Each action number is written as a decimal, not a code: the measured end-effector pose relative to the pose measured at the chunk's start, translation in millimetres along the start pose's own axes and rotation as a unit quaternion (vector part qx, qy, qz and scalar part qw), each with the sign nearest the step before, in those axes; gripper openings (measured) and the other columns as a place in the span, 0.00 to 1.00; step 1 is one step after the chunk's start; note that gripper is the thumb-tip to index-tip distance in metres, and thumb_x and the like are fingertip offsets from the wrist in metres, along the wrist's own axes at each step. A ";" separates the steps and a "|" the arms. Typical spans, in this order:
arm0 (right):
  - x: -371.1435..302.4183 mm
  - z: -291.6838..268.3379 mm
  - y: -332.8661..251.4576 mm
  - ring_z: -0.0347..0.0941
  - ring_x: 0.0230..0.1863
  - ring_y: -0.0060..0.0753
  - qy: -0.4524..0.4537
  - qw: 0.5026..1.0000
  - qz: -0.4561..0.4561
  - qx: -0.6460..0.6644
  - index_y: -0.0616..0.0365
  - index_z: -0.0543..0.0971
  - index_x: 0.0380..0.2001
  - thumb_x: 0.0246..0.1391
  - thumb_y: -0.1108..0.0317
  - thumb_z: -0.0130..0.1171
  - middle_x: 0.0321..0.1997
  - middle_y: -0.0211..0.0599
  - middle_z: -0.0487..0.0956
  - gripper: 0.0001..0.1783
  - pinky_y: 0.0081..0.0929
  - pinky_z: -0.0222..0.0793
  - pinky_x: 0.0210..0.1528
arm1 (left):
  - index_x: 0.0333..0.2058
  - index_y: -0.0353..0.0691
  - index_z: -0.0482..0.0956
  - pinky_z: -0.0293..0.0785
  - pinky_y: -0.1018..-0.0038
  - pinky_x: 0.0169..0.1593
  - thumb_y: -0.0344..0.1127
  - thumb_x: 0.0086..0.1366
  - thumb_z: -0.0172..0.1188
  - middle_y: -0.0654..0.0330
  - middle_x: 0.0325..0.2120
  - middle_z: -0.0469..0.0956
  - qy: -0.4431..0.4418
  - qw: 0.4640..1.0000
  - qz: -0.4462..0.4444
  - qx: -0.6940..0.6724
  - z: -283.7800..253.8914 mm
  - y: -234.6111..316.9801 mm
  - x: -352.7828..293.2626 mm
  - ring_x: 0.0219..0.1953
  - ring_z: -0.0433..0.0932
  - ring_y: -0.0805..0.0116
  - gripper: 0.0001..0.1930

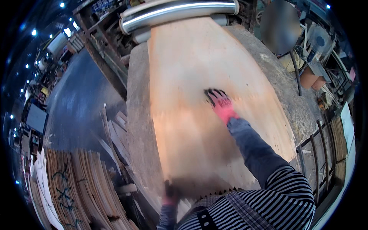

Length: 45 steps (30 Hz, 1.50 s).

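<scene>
A long, pale wood veneer sheet [184, 73] lies over the worktable, its far end at a shiny metal roller [180, 14]. My right hand [221, 104], in a pink glove with black fingers, reaches out over the middle of the sheet. Its fingers are spread and hold nothing; the palm appears to rest on the wood. My left hand [170, 193], gloved too, is low by the sheet's near left corner. Motion blurs its fingers, so its grip cannot be made out. The sheet's near edge, ragged and toothed, lies close to my body.
Bare worktable [140, 115] shows on both sides of the veneer. Stacked veneer sheets [82, 184] stand at the lower left, near loose wood strips [117, 134]. To the right are a metal rack [322, 153], a cardboard box [314, 76] and a fan [321, 40].
</scene>
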State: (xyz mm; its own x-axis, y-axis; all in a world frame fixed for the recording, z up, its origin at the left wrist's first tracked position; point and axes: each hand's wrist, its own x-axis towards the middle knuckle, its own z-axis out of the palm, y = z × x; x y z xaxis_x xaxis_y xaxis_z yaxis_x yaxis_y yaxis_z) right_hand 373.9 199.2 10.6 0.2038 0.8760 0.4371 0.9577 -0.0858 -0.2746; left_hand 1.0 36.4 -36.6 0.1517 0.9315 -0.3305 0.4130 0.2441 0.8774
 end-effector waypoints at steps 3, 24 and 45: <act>9.8 12.3 -8.0 0.51 0.58 0.44 0.002 0.983 -0.024 -0.182 0.50 0.59 0.53 0.47 0.60 0.46 0.56 0.44 0.57 0.27 0.41 0.45 0.58 | 0.48 0.36 0.63 0.67 0.74 0.43 0.36 0.52 0.55 0.54 0.35 0.73 -0.020 0.999 0.007 0.029 -12.0 -6.2 11.1 0.37 0.72 0.69 0.24; -382.8 -158.9 -71.5 0.61 0.52 0.47 -0.001 0.991 0.020 0.130 0.63 0.60 0.51 0.45 0.74 0.39 0.51 0.52 0.64 0.25 0.36 0.57 0.53 | 0.45 0.34 0.64 0.70 0.76 0.36 0.37 0.56 0.52 0.54 0.33 0.74 -0.381 0.871 0.102 -0.294 -7.0 86.4 -80.4 0.34 0.73 0.70 0.20; -58.7 -25.7 15.1 0.60 0.52 0.41 -0.025 0.998 0.023 -0.049 0.47 0.66 0.48 0.45 0.60 0.50 0.51 0.36 0.66 0.23 0.34 0.55 0.53 | 0.55 0.37 0.48 0.58 0.64 0.52 0.49 0.45 0.59 0.42 0.51 0.55 0.013 0.969 0.077 0.235 37.8 2.1 10.0 0.53 0.57 0.50 0.42</act>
State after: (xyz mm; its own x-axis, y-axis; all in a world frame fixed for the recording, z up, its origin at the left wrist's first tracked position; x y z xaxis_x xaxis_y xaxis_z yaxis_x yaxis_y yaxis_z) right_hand 381.5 134.3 2.8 0.2392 0.8924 0.3827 0.9635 -0.1694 -0.2072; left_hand 37.3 36.0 -51.1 0.2237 0.9552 -0.1938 0.7516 -0.0425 0.6582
